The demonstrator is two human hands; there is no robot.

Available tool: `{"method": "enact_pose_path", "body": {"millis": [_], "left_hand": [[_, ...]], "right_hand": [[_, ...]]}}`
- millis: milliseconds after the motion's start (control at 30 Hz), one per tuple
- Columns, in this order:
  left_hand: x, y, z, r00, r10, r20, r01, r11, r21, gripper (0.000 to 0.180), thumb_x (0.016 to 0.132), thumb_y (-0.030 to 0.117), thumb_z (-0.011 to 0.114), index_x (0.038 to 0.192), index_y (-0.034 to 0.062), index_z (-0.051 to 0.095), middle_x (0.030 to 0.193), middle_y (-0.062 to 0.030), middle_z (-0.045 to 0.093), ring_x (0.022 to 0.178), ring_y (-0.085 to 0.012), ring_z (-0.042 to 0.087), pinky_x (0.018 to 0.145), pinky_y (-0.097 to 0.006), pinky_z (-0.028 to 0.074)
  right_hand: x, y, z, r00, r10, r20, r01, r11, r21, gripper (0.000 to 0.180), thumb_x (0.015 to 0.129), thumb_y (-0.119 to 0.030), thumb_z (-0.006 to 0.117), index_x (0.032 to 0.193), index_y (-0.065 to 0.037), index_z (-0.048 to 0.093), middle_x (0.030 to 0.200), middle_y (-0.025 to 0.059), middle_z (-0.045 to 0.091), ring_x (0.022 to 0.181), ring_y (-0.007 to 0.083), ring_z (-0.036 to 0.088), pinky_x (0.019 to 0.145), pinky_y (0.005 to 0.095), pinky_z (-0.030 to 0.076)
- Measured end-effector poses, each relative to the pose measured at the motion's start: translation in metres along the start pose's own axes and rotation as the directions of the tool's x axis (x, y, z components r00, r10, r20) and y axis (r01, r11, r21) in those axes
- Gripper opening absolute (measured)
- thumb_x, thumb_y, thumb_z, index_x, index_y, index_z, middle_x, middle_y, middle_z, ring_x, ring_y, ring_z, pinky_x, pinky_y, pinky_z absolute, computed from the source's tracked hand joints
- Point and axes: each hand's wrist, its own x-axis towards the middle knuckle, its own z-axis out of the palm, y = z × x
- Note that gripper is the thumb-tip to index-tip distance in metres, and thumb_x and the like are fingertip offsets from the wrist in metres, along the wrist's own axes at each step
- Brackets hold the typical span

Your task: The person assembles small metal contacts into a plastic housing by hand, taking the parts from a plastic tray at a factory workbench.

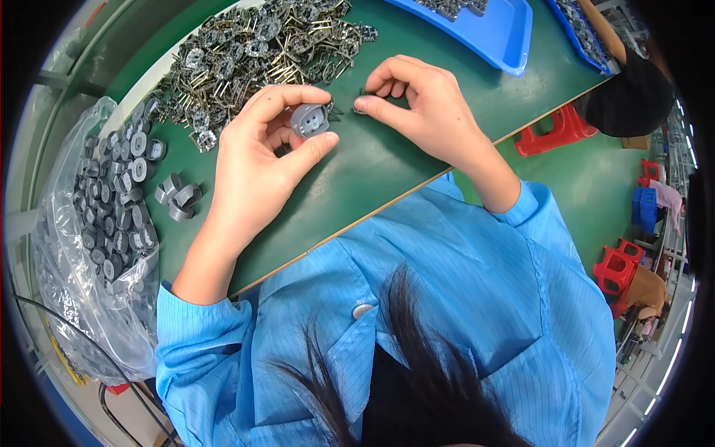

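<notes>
My left hand (pixel 257 153) grips a grey round plastic housing (pixel 308 121) between thumb and fingers, its face with small holes turned toward me. Thin metal pins show at the housing's right side. A short gap to the right, my right hand (pixel 432 108) has its thumb and index finger pinched together. A small dark bit shows at these fingertips, too small to name. Beyond my left hand lies a large heap of metal parts with pins (pixel 257 48). A few loose grey housings (pixel 179 197) lie on the green table left of my left wrist.
A clear plastic bag (pixel 67 246) full of grey housings (pixel 112 216) lies at the left. Blue trays (pixel 514 45) of parts stand at the far right of the green table (pixel 357 171). Past its edge are red stools (pixel 555 134) and another person's arm (pixel 603 30).
</notes>
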Motion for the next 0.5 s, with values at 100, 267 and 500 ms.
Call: {"method": "enact_pose_path", "body": {"millis": [100,267,500], "left_hand": [[-0.001,0.007,0.01,0.997,0.01,-0.081,-0.011,1.0,-0.022,0.032,0.074,-0.003,0.07,0.105,-0.0024,0.059,0.098,-0.0086,0.06,0.081,-0.0082,0.06,0.068,-0.021,0.052],[-0.002,0.004,0.011,0.993,-0.013,-0.12,0.014,1.0,0.007,0.031,0.075,0.001,0.073,0.103,-0.004,0.06,0.092,-0.0088,0.064,0.079,-0.009,0.062,0.071,-0.022,0.053],[-0.001,0.005,0.01,0.995,-0.004,-0.102,0.005,1.0,0.008,0.034,0.073,0.002,0.076,0.102,-0.0053,0.061,0.087,-0.0088,0.065,0.076,-0.0079,0.063,0.068,-0.02,0.054]], "right_hand": [[-0.006,0.0,0.005,0.998,-0.029,-0.052,0.03,0.999,0.018,0.015,0.075,-0.016,0.07,0.078,-0.003,0.063,0.07,0.0068,0.06,0.071,0.022,0.059,0.064,0.034,0.048],[-0.009,0.008,0.0,0.989,-0.145,0.022,0.146,0.989,-0.022,0.012,0.075,-0.013,0.071,0.081,-0.004,0.064,0.072,0.0039,0.061,0.071,0.0175,0.059,0.064,0.0311,0.047],[-0.003,-0.015,-0.003,0.997,-0.063,-0.035,0.071,0.856,0.512,0.01,0.077,-0.011,0.071,0.085,-0.005,0.067,0.082,0.0015,0.064,0.07,0.0072,0.059,0.055,0.021,0.045]]}}
